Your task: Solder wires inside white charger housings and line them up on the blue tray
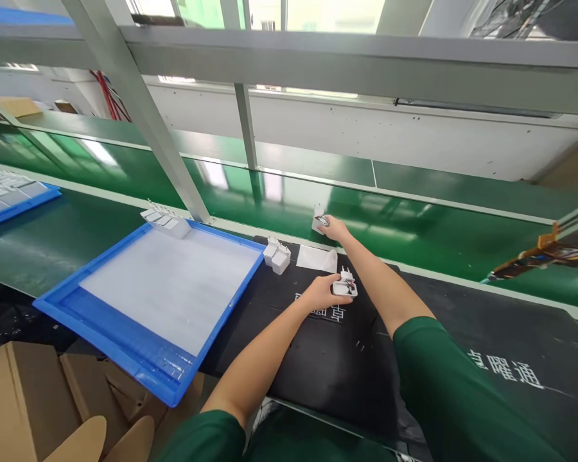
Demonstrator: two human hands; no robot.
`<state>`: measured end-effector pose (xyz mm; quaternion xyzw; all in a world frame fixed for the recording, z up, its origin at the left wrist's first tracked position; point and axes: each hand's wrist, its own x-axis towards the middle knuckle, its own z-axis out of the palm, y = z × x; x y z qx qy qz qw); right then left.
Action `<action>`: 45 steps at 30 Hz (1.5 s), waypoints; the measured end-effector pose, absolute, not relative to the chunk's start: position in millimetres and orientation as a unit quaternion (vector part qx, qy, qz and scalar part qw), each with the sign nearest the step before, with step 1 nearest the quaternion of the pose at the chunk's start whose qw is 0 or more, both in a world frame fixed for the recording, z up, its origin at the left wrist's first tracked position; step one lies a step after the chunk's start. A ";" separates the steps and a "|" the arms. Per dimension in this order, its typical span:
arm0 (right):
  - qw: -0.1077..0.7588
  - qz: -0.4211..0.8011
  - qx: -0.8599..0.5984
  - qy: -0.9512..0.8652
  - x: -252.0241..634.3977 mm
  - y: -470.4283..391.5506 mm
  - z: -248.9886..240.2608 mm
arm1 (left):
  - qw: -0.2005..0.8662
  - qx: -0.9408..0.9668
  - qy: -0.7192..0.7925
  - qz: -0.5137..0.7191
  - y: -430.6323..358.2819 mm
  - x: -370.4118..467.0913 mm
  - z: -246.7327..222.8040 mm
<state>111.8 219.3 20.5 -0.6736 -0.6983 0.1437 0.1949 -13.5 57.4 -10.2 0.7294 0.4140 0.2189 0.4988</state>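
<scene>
Head view: a white plug adapter (344,284) is held in the left hand (324,292) over the black mat (318,359) on the counter (52,244). A second white adapter (319,220) is gripped by the right hand (334,228) at 12 o'clock, on the green belt (414,224). 2 more adapters (277,255) stand at 10 o'clock, beside the blue tray (125,340). A white sheet (316,258) lies between the hands.

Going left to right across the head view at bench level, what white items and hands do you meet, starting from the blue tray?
Blue tray → row of white chargers at its far edge → pair of white chargers on the black mat → white sheet → left hand → charger in its grip.
</scene>
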 end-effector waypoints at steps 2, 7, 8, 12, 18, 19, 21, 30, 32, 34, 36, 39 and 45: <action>0.183 0.154 -0.682 -0.691 109.1 221.1 21.8 | 0.517 0.722 0.402 0.223 57.2 -13.8 -9.8; 0.202 0.155 -0.685 -0.683 140.8 173.7 27.0 | 0.541 0.713 0.378 0.236 55.9 -11.9 -7.1; 0.205 0.154 -0.688 -0.679 152.1 156.9 28.1 | 0.541 0.711 0.381 0.237 55.7 -11.1 -6.8; 0.210 0.129 -0.714 -0.656 202.8 82.1 28.6 | 0.511 0.708 0.407 0.267 54.9 -7.2 -7.6; 0.192 0.078 -0.763 -0.613 246.9 4.9 8.6 | 0.451 0.731 0.410 0.307 52.2 -3.4 -9.1; 0.190 0.071 -0.767 -0.609 247.5 -1.2 4.4 | 0.440 0.737 0.410 0.308 51.9 -3.9 -8.8; 0.197 0.066 -0.773 -0.599 245.0 -8.7 -2.8 | 0.427 0.749 0.408 0.300 51.7 -6.2 -7.7; 0.249 0.049 -0.751 -0.609 233.5 -16.4 -16.9 | 0.452 0.751 0.383 0.292 51.1 -13.8 -6.0; 0.248 0.038 -0.748 -0.615 232.1 -17.4 -18.0 | 0.444 0.757 0.378 0.294 49.7 -12.4 -7.3; 0.242 0.033 -0.749 -0.615 230.7 -18.2 -18.1 | 0.418 0.773 0.380 0.289 48.3 -11.8 -7.3; 0.236 0.036 -0.751 -0.616 229.6 -18.6 -17.4 | 0.378 0.799 0.370 0.285 46.9 -13.0 -4.3; 0.231 0.045 -0.749 -0.620 228.5 -18.8 -15.6 | 0.308 0.854 0.336 0.251 44.1 -18.9 8.2; 0.224 0.051 -0.750 -0.620 226.1 -18.8 -11.5 | 0.212 0.910 0.323 0.151 35.3 -31.8 36.1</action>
